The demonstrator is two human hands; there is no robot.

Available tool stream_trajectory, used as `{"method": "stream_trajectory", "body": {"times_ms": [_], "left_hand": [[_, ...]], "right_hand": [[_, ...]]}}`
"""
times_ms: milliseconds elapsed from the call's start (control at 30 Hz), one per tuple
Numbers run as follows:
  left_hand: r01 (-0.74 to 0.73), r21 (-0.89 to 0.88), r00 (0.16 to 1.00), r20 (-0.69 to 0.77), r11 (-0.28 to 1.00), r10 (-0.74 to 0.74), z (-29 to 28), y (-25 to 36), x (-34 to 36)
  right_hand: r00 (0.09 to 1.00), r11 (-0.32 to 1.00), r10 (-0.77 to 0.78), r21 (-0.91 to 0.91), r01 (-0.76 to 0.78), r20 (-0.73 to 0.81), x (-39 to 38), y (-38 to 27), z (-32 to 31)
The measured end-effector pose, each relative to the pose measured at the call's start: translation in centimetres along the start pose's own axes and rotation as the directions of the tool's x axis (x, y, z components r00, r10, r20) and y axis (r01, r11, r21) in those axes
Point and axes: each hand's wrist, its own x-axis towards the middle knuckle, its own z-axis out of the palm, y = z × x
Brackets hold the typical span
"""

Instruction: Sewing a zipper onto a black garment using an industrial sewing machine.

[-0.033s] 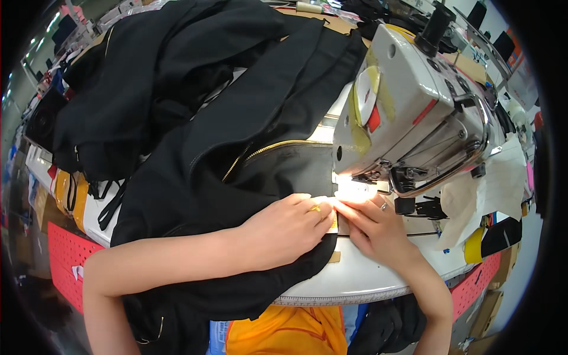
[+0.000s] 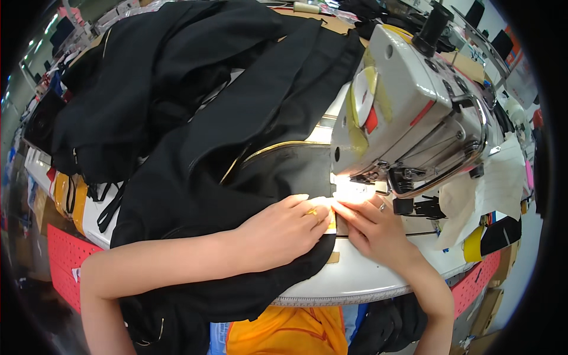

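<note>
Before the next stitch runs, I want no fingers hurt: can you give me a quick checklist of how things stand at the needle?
1. Left hand flat on the black fabric: ok, palm down, pressing it to the table.
2. Right hand at the fabric edge by the presser foot: ok, fingertips on it.
3. Fingertips away from the needle: cannot tell, the lamp glare under the sewing machine hides the gap.
4. Gold zipper lying flat: ok on the curved stretch in view.
5. Loose fabric kept off the feed: not ok, a big heap sits bunched right behind the machine.
</note>
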Motion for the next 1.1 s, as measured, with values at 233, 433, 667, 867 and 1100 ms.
{"method": "stream_trajectory", "body": {"times_ms": [233,433,667,867,1100], "left_hand": [[-0.114,0.037,0.993,-0.022,0.993,0.115,0.9,-2.8,0.0],[-0.175,0.021,0.984,-0.017,0.984,0.175,0.6,-3.5,0.7],[-0.159,0.058,0.987,-0.025,0.986,0.16,0.1,-4.2,1.1],[-0.107,0.013,0.992,-0.06,0.994,0.108,0.4,-4.1,0.9],[-0.093,-0.025,0.996,-0.002,0.995,0.093,0.3,-4.2,1.0]], "right_hand": [[0.884,0.92,0.306,0.128,-0.37,0.354,1.3,0.9,0.1],[0.991,0.999,-0.022,-0.036,0.028,0.135,0.4,2.5,0.8],[0.979,0.976,0.013,-0.214,0.032,0.205,0.4,2.4,1.2],[0.982,0.99,-0.023,-0.13,0.048,0.188,0.7,3.0,1.5],[0.971,0.998,-0.043,0.043,0.054,-0.235,1.7,3.0,2.5]]}}
